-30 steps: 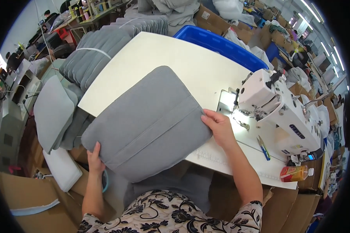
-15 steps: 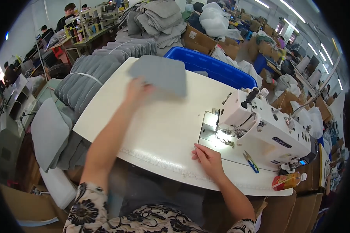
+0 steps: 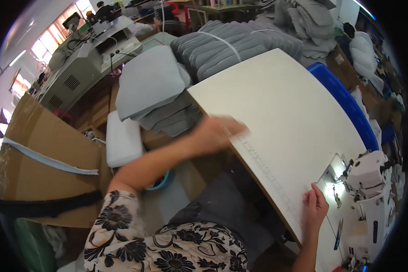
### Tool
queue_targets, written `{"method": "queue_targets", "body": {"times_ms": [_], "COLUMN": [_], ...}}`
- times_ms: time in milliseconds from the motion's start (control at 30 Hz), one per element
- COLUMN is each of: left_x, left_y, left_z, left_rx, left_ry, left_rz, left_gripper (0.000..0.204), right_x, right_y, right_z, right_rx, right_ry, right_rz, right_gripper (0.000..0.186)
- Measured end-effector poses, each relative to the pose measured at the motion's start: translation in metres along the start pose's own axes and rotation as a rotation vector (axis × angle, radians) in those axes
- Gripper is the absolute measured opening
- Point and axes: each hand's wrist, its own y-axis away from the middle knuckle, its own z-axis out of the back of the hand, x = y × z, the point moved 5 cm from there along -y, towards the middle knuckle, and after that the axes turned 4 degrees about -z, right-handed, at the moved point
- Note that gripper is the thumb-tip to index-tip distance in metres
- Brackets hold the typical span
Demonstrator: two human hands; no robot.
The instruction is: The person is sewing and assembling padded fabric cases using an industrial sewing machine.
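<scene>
My left hand is smeared by motion over the near left edge of the white tabletop; its fingers cannot be made out. My right hand is by the table's front edge, just left of the white sewing machine, with fingers curled and anything inside hidden. Scissors with blue handles lie below that hand. Left of the tabletop are a pile of flat grey padded pieces and, behind it, a bundle of similar pieces bound with white straps.
A blue bin runs along the table's far right side. At left stand a large cardboard sheet, a white padded block, a small blue basin and a grey machine. Another person is at the back.
The grey piece I held is gone from the tabletop. My left hand has swept back to the table's left edge; my right hand stays near the machine. The view has turned left.
</scene>
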Motion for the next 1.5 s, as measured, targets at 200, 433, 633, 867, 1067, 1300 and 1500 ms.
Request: {"method": "queue_targets", "body": {"times_ms": [200,433,633,867,1067,1300,1500], "left_x": [0.091,0.114,0.103,0.118,0.197,0.150,-0.075], "left_y": [0.062,0.079,0.080,0.064,0.075,-0.071,-0.175], "left_z": [0.182,0.199,0.190,0.211,0.341,0.172,0.071], "left_rx": [-0.026,0.032,0.043,-0.118,-0.569,0.018,-0.265], "left_ry": [-0.758,-0.723,-0.918,-0.651,-0.961,-0.821,-0.133], "left_rz": [0.157,0.237,-0.027,0.387,0.641,-0.040,-0.152], "left_gripper": [0.018,0.022,0.016,0.021,0.034,0.029,0.028], "right_x": [-0.006,-0.005,-0.001,-0.002,-0.005,0.010,0.097], "right_y": [-0.006,-0.004,-0.004,-0.004,-0.005,-0.008,-0.008], "right_z": [-0.014,-0.009,-0.011,-0.009,-0.012,-0.018,-0.018], "right_rx": [0.052,0.054,0.036,0.013,0.026,0.054,-0.010], "right_ry": [0.001,0.037,0.039,0.034,-0.035,0.117,0.520], "right_rz": [-0.037,-0.023,-0.024,-0.025,-0.033,0.157,0.592], "right_gripper": [0.028,0.028,0.028,0.027,0.027,0.035,0.047]}}
